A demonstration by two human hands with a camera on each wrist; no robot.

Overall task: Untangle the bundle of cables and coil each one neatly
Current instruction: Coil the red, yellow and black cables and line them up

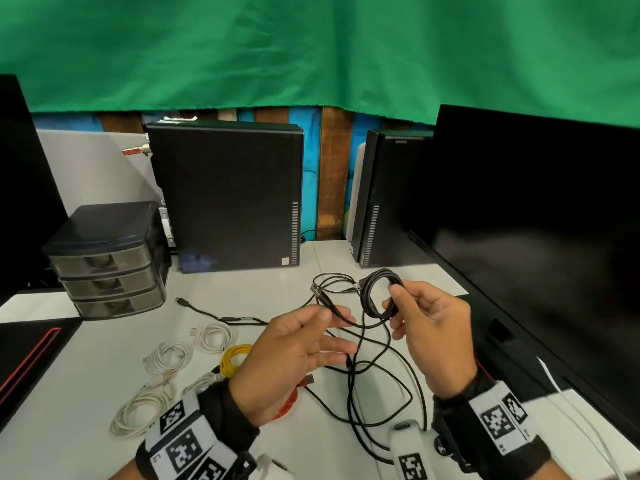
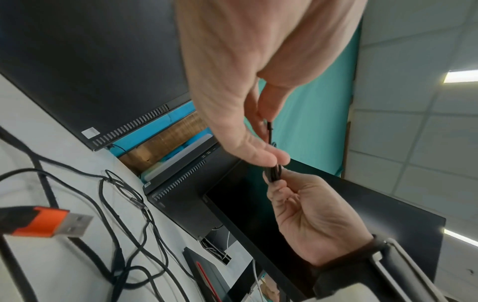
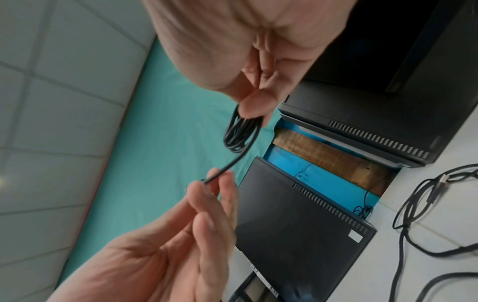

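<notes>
Pinched in the right hand point(image 1: 429, 327) — a black coil point(image 1: 381, 294); left hand point(image 1: 294, 351) pinches its loose end.

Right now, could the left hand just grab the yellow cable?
Probably yes. The yellow cable lies coiled on the desk close beside the left hand, with nothing over it. But that hand is pinching a black cable, which it would need to drop first.

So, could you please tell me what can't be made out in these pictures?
- Orange cable: head view, mostly hidden under the left hand.
- Drawer unit contents: head view, tinted fronts obscure them.
- Black coil end plug: hidden by right hand fingers in all views.
</notes>
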